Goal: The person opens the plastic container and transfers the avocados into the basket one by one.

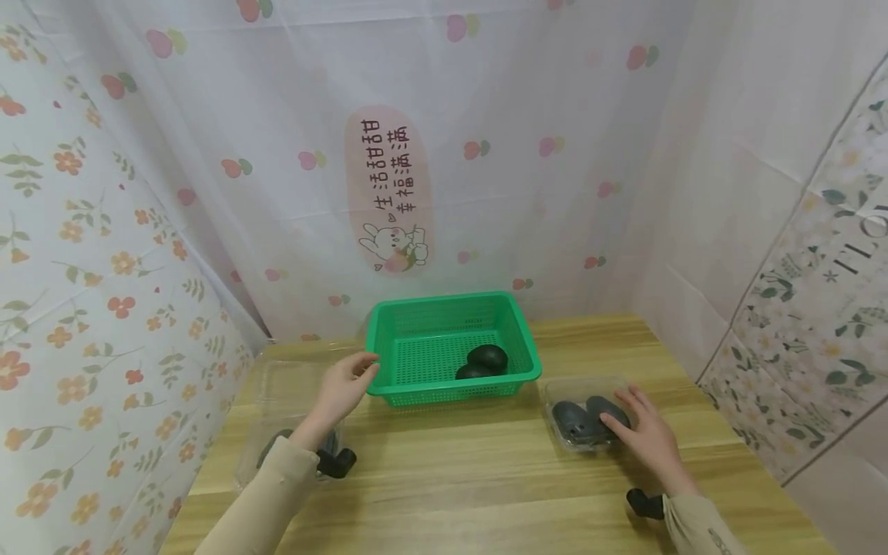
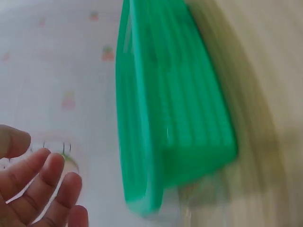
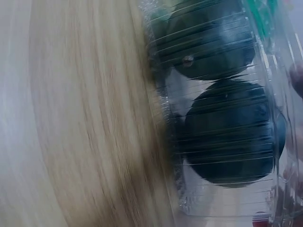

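Right hand [image 1: 648, 439], at the clear plastic box [image 3: 222, 201] to the right of the green basket [image 1: 416, 388] and on its near side, has thumb and fingers spread across the right-hand dark avocado-like fruit [image 1: 603, 406]; no pinch is visible. That fruit lies directly beneath the fingertips, long axis slanting from far left to near right, with the basket beyond it to the left. Left hand [image 1: 344, 389] is well apart from this box, just beside the basket's left end, fingers loosely bent, thumb apart, nothing held. A second fruit [image 1: 572, 420] sits in the box, on the basket's side. Both fruits are egg-shaped and smooth. Box walls are thin, glossy and ribbed. Basket is moulded plastic, rectangular, floor perforated, with dark fruits [image 1: 488, 359] in its near right corner.
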The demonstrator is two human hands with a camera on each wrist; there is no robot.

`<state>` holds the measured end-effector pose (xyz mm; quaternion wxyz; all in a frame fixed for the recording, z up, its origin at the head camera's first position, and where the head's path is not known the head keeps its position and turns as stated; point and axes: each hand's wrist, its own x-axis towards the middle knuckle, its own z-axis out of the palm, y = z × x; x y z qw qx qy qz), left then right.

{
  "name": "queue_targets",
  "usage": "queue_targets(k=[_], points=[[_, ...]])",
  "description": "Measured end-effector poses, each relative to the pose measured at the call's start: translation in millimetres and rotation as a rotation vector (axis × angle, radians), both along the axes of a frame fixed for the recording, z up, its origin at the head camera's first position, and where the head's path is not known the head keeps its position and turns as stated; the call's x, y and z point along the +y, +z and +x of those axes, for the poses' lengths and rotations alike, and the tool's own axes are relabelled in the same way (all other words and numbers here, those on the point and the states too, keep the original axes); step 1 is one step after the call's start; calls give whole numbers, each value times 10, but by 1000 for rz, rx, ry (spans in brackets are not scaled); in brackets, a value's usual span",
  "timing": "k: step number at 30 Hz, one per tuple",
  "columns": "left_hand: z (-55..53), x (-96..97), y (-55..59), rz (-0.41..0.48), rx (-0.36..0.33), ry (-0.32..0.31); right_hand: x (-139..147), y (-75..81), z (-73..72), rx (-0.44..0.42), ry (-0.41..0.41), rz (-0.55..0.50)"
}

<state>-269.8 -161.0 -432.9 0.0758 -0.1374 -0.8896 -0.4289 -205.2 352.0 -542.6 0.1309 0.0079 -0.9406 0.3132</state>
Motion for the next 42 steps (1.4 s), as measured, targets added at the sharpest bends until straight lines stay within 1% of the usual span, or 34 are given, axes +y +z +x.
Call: queue_targets(k=[2, 5, 10, 12, 14, 17, 21, 23, 26, 28, 31, 34, 39, 42], points=[[61, 102, -55, 12, 0, -20, -29, 11, 10, -8, 8, -1], [153, 253, -134, 30, -22, -52, -70, 22, 38, -22, 21, -3], [291, 472, -240, 41, -52, -132, -161, 48, 76, -40, 44, -21], [331, 545, -293, 33, -52, -160, -198, 62, 84, -46, 56, -30], [368, 607, -350, 24, -67, -178, -238, 71, 87, -50, 67, -38], [408, 688, -469, 32, -100, -202, -290, 77, 89, -53, 79, -39], [468, 811, -640, 81, -173, -239, -357, 79, 91, -46, 86, -27], [511, 895, -726, 87, -207, -257, -396, 84, 98, -46, 90, -26], [589, 1038, -842, 105, -289, -297, -468, 96, 113, -37, 100, -19], [636, 1136, -910, 134, -353, -317, -521, 104, 124, -28, 105, -9], [687, 1264, -974, 215, -458, -330, -599, 110, 129, -12, 109, 7], [715, 1360, -1006, 294, -518, -321, -668, 110, 137, -10, 109, 15], [722, 1462, -1040, 382, -547, -294, -746, 114, 160, -15, 111, 7], [716, 1510, -1059, 435, -574, -293, -788, 125, 174, -15, 110, 1]])
